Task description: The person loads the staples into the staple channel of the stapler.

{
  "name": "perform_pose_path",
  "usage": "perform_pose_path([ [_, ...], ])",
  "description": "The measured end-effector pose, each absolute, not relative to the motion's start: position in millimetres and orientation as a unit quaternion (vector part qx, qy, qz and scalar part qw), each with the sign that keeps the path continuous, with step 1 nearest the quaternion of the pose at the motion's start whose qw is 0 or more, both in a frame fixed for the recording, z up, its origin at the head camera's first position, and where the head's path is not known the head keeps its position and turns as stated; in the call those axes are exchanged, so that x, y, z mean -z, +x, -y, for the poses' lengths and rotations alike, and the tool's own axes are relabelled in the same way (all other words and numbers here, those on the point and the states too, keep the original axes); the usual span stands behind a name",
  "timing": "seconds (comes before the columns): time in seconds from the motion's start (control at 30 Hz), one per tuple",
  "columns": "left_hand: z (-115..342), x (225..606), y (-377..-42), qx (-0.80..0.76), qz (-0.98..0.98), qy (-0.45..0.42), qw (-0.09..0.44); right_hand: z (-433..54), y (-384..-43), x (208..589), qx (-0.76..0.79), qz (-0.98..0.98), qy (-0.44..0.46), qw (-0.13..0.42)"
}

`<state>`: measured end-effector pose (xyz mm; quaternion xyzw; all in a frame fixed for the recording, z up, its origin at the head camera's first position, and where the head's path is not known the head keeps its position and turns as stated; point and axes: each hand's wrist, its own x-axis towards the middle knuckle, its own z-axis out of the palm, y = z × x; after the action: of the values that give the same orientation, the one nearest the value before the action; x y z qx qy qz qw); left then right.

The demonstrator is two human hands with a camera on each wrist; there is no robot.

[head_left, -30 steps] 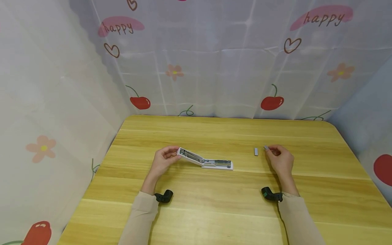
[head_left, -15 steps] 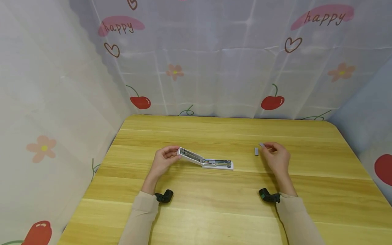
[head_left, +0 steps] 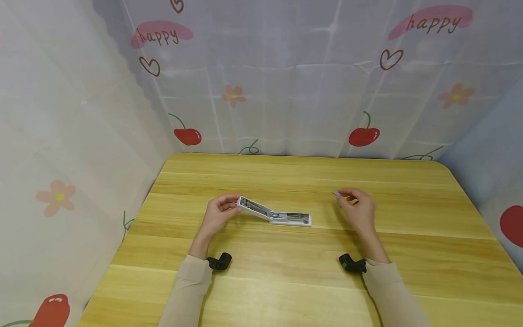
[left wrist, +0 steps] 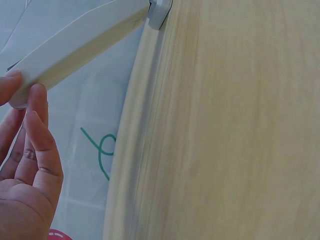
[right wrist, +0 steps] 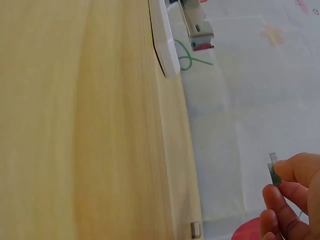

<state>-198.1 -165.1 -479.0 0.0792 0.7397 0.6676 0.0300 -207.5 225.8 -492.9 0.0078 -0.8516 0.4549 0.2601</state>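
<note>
A white stapler [head_left: 291, 222] lies on the table, swung wide apart at its hinge, its metal magazine uncovered. My left hand [head_left: 216, 217] pinches the far end of the raised top cover [left wrist: 80, 42] between thumb and fingers. To the right of the stapler, my right hand [head_left: 360, 212] holds a small grey strip of staples [right wrist: 273, 171] between thumb and fingertips, above the table. A second staple strip [right wrist: 195, 230] rests on the tabletop below that hand; in the head view the hand mostly covers it.
The wooden table [head_left: 286, 281] reaches back to a pale curtain [head_left: 282, 100] printed with cherries and flowers. A black wrist camera sits on each wrist, the left camera [head_left: 220, 262] and the right camera [head_left: 352, 264].
My right hand has moved left with the staple strip, passing over the strip on the table towards the stapler. The left hand and the stapler have stayed in place.
</note>
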Motion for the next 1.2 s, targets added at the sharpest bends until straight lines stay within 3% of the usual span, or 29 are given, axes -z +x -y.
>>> perform_pose_path([
  [1.2, 165.5, 480.9, -200.1, -0.668, -0.739, 0.079, 0.027, -153.3, -191.7, 489.8, -0.426, 0.878, 0.164, 0.146],
])
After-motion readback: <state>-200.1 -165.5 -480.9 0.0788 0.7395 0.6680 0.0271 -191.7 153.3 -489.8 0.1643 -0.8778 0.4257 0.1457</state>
